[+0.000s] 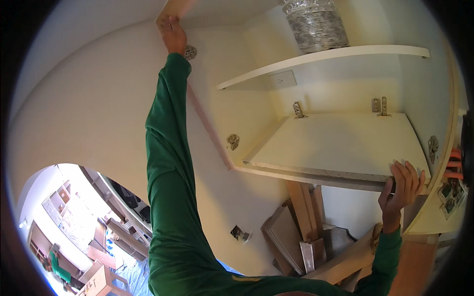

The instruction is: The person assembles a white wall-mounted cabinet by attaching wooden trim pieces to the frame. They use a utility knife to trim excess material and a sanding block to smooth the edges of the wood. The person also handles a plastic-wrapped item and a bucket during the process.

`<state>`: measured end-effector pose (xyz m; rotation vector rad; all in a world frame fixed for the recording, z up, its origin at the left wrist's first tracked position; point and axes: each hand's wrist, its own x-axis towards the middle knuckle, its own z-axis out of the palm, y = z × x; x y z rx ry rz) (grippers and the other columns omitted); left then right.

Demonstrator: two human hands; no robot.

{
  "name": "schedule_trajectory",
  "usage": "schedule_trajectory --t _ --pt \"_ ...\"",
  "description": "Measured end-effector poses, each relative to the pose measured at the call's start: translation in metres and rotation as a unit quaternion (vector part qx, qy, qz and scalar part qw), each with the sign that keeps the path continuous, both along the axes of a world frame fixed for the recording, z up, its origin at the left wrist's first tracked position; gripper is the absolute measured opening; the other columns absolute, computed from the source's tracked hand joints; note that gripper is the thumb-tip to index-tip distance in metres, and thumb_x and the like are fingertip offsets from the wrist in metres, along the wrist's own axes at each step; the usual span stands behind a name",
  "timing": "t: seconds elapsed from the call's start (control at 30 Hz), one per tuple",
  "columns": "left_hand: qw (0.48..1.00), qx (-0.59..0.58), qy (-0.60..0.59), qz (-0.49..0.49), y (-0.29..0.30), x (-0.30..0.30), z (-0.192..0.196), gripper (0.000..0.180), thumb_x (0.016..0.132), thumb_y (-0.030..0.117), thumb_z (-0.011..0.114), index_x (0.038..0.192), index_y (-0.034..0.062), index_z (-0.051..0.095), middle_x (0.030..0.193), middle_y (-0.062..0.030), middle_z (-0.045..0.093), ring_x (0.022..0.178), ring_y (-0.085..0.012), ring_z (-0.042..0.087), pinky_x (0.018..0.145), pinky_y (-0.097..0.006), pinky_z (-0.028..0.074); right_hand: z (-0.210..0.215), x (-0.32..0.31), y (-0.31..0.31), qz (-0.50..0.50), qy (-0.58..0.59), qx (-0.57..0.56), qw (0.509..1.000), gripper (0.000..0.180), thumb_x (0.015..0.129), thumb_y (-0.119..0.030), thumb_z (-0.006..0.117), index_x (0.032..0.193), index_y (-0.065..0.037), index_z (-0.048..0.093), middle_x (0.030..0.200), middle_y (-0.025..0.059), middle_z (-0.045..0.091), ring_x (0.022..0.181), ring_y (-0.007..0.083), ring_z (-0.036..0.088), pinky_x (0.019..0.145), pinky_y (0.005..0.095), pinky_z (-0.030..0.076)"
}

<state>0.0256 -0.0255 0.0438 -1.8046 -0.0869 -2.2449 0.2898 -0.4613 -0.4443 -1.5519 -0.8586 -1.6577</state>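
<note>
High at the upper left, my left hand (174,35) reaches up with its fingers bent over a wood-coloured edge strip (177,11). My right hand (402,190) grips the front edge of a white board (340,140) at its right corner, fingers over the top and thumb at the front. This board lies flat in the lower part of an open cream cabinet (419,98). Two metal hinges (298,109) stand at the board's far edge. Another metal fitting (233,141) is fixed to the cabinet's left side.
Above the board runs a white shelf (326,59) carrying a coiled silver flexible duct (317,24). Wood planks and panels (286,237) lean below the cabinet. An arched opening at lower left shows a person in green (59,269), a wooden stool (101,283) and rolls (126,237).
</note>
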Motion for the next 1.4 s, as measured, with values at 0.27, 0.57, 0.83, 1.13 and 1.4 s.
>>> schedule_trajectory --t 0.27,0.57,0.83,1.13,1.4 --pt "0.953 0.183 0.233 0.057 -0.141 0.064 0.000 0.066 0.110 0.040 0.031 0.158 -0.0042 0.019 0.165 -0.0250 0.019 0.155 -0.0342 0.014 0.127 -0.042 0.009 -0.007 0.009 -0.011 -0.042 -0.002 0.009 0.999 0.028 0.103 -0.030 0.047 0.112 -0.014 0.068 0.114 0.0046 0.071 0.120 0.0291 0.060 0.117 0.0562 0.027" --pt "0.987 0.006 0.154 -0.051 0.002 0.006 0.040 0.066 0.107 0.047 0.037 0.153 -0.0009 0.037 0.162 -0.0229 0.029 0.150 -0.0348 0.027 0.123 -0.042 0.018 0.014 -0.013 0.000 -0.001 0.013 0.036 0.999 0.021 0.096 -0.027 0.054 0.103 -0.016 0.070 0.106 0.0012 0.070 0.108 0.0262 0.060 0.114 0.0540 0.027" --pt "0.890 0.337 0.298 0.069 -0.248 0.152 0.048 0.065 0.107 0.041 0.042 0.153 -0.0038 0.033 0.159 -0.0245 0.033 0.150 -0.0361 0.025 0.124 -0.043 0.017 0.017 -0.023 -0.013 0.056 0.032 -0.020 0.998 0.028 0.083 -0.021 0.065 0.108 -0.009 0.070 0.110 0.0068 0.068 0.109 0.0290 0.059 0.110 0.0535 0.032" --pt "0.970 -0.017 0.242 0.006 0.019 -0.045 0.064 0.072 0.106 0.047 0.045 0.156 -0.0023 0.028 0.164 -0.0189 0.027 0.152 -0.0322 0.022 0.125 -0.042 0.015 0.052 0.006 -0.133 0.056 0.036 0.119 0.991 0.048 0.080 -0.016 0.072 0.126 -0.003 0.062 0.134 0.0183 0.058 0.127 0.0404 0.049 0.110 0.0507 0.034" --pt "0.962 0.202 0.179 0.033 -0.136 0.101 0.044 0.064 0.108 0.040 0.042 0.155 -0.0025 0.031 0.163 -0.0195 0.028 0.153 -0.0346 0.021 0.125 -0.044 0.015 0.125 0.053 -0.104 0.154 0.153 0.105 0.971 0.091 0.083 -0.029 0.080 0.155 -0.002 0.030 0.154 0.0256 0.037 0.140 0.0414 0.039 0.116 0.0470 0.032"
